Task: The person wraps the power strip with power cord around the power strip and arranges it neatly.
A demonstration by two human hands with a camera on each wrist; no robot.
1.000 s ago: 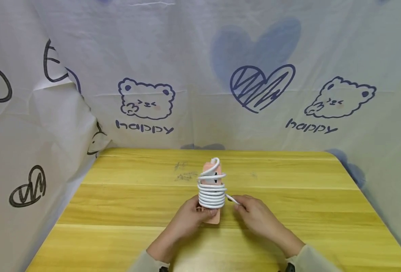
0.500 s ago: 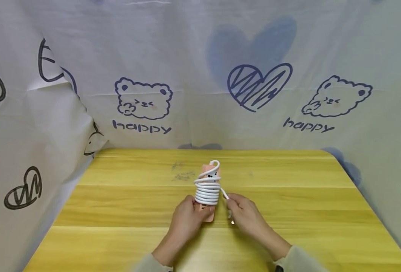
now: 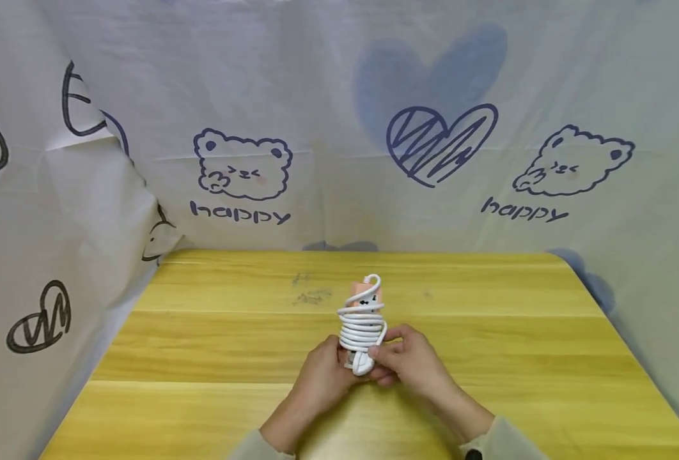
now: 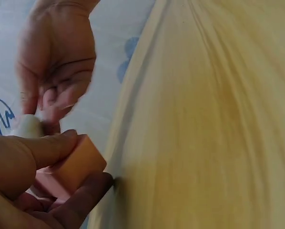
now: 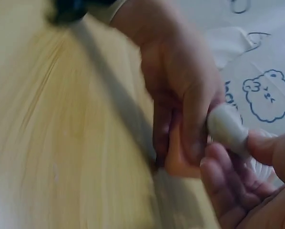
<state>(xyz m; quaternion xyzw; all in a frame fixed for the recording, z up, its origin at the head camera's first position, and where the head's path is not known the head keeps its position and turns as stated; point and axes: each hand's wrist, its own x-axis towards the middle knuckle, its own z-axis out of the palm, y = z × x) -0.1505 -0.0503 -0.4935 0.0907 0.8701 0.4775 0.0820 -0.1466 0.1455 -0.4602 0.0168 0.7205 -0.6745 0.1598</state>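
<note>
A pink power strip [image 3: 359, 291] is held above the table, with its white cord [image 3: 360, 334] wound in several turns round its middle. My left hand [image 3: 323, 375] grips the strip's lower end; in the left wrist view its thumb and fingers lie on either side of the strip's end [image 4: 84, 161]. At the free end of the cord is a white plug [image 3: 363, 364], lying over the lower part of the strip. My right hand [image 3: 417, 359] pinches this plug, and the right wrist view shows the thumb against the white plug [image 5: 227, 128].
Under both hands spreads a yellow wood-grain table [image 3: 201, 345] with faint dark scribbles [image 3: 312, 298] near its far side. A pale cloth [image 3: 339, 185] with bear and heart drawings hangs behind it and along the sides.
My right hand has brought the cord's free end leftward to the strip, and the plug now shows on the strip's lower front. My left hand keeps its grip; the strip shifts slightly.
</note>
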